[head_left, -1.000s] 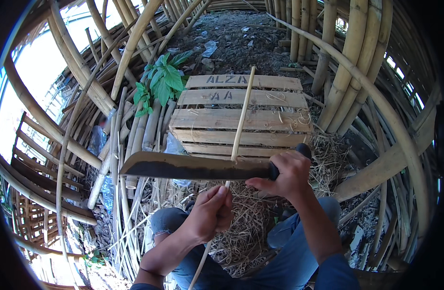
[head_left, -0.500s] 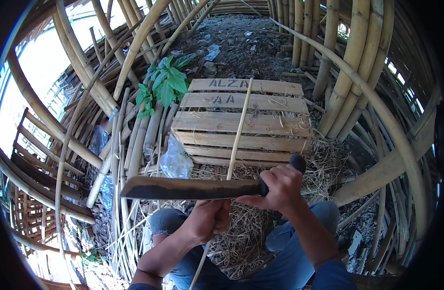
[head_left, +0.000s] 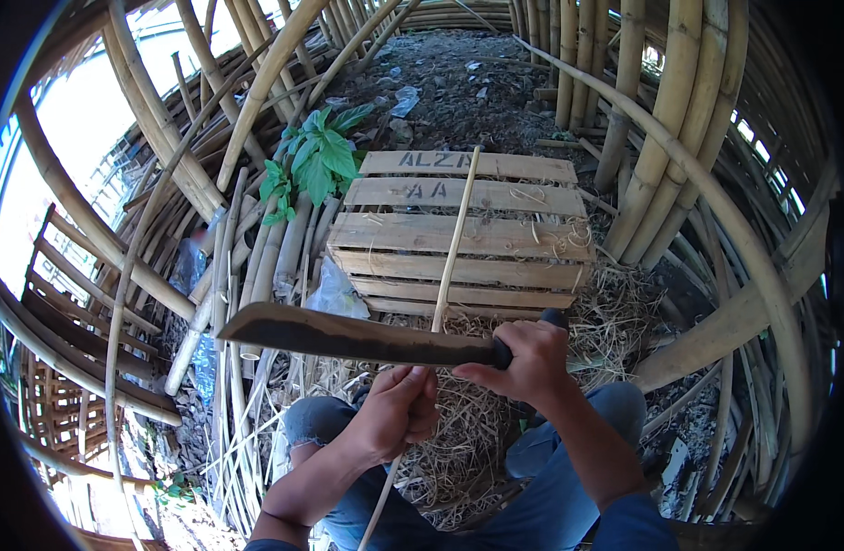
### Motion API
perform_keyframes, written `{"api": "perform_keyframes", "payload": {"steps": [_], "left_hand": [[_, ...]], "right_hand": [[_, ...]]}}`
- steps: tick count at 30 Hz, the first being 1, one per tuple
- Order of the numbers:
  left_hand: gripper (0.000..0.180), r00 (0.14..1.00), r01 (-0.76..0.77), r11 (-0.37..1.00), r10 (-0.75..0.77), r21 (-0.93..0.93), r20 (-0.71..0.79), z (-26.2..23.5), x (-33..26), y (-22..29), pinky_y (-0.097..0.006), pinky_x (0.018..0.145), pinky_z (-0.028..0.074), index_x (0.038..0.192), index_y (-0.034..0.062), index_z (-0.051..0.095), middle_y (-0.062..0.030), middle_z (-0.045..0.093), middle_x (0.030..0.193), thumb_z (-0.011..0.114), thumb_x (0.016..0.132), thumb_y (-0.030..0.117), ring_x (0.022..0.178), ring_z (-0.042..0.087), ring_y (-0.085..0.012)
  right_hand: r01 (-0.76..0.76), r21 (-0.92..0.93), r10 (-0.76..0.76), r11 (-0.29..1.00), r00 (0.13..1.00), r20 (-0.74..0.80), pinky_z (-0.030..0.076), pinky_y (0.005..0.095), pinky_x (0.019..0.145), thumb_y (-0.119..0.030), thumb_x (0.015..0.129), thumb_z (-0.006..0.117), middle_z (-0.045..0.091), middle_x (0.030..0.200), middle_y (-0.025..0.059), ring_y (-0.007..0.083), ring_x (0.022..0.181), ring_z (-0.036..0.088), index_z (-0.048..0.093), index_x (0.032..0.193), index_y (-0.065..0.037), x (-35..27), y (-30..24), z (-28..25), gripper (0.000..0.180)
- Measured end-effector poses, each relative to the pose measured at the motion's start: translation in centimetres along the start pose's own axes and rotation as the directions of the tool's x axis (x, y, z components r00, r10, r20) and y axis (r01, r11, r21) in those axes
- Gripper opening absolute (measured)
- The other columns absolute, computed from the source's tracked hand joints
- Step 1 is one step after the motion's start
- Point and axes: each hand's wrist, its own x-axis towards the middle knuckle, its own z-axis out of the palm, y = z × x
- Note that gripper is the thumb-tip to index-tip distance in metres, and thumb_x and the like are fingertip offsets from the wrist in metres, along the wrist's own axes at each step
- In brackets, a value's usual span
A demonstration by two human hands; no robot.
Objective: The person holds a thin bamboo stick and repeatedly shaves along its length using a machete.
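Note:
My right hand (head_left: 525, 361) is wrapped round the black handle of a machete (head_left: 348, 336), whose broad dark blade points left and lies across a thin bamboo strip (head_left: 456, 234). Where blade and strip cross, the strip is partly hidden. My left hand (head_left: 402, 410) is closed round the strip just below the blade, thumb up along it. From there the strip's lower end runs down between my knees. Its far end rests over the slatted wooden crate (head_left: 458, 242) in front of me.
Pale shavings (head_left: 468, 432) cover the ground between my legs. Cut bamboo poles (head_left: 268, 262), a clear plastic bag (head_left: 334, 292) and a leafy green plant (head_left: 321, 158) are left of the crate. Upright bamboo poles (head_left: 670, 138) stand at right, with a curved pole crossing there.
The machete has shifted slightly away from me along the strip, and its tip has risen and moved left. My left hand stays in nearly the same place.

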Motion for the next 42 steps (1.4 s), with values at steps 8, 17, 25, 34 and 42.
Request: {"api": "perform_keyframes", "payload": {"steps": [8,17,25,34,42], "left_hand": [[0.031,0.999,0.031,0.999,-0.032,0.038,0.035,0.0,0.1,-0.6,-0.024,0.039,0.018,0.083,0.0096,0.045,0.0037,0.027,0.058,0.034,0.103,0.031,0.044,0.022,-0.0068],[0.031,0.996,0.049,0.987,-0.059,0.152,0.066,0.5,-1.3,-1.1,-0.025,0.039,0.018,0.083,0.0083,0.044,0.0027,0.027,0.056,0.034,0.103,0.030,0.043,0.023,-0.0083],[0.032,0.999,0.037,0.988,-0.042,0.152,0.033,0.1,-1.1,-1.2,-0.025,0.040,0.019,0.083,0.0072,0.044,0.0028,0.027,0.055,0.034,0.103,0.029,0.043,0.022,-0.0085],[0.031,0.994,0.080,0.968,-0.096,0.239,0.059,0.0,-2.1,-1.6,-0.026,0.040,0.021,0.083,0.0063,0.044,0.0023,0.029,0.054,0.035,0.103,0.029,0.043,0.025,-0.0085],[0.032,0.992,0.099,0.970,-0.115,0.221,0.061,-0.5,-2.2,-1.4,-0.026,0.040,0.021,0.082,0.0054,0.045,0.0006,0.031,0.054,0.034,0.103,0.028,0.042,0.025,-0.0093]], "right_hand": [[-0.083,-0.115,0.068,0.990,0.989,-0.129,0.044,0.0322,0.041,-0.066,0.070,0.069,0.051,0.046,0.0047,0.0218,0.042,0.057,0.050,0.054,-0.009,0.4,1.5,0.4,0.062],[-0.124,-0.109,0.099,0.986,0.973,-0.208,0.039,0.0322,0.039,-0.059,0.071,0.073,0.045,0.045,0.0023,0.0179,0.038,0.050,0.049,0.056,-0.010,1.8,4.4,-1.1,0.056],[0.159,-0.137,-0.177,0.978,0.975,-0.135,0.043,0.0328,0.043,-0.070,0.063,0.071,0.048,0.048,0.0021,0.0196,0.041,0.052,0.052,0.057,-0.011,0.6,1.5,-1.1,0.063],[-0.370,0.038,0.367,0.928,0.895,-0.252,0.037,0.0299,0.035,-0.069,0.075,0.062,0.041,0.039,-0.0022,0.0135,0.033,0.045,0.048,0.053,-0.013,1.0,6.8,-1.1,0.063],[0.108,-0.175,-0.146,0.979,0.963,-0.227,0.042,0.0299,0.040,-0.070,0.073,0.064,0.047,0.044,0.0020,0.0146,0.038,0.051,0.050,0.053,-0.010,2.1,6.1,-1.6,0.064]]}}
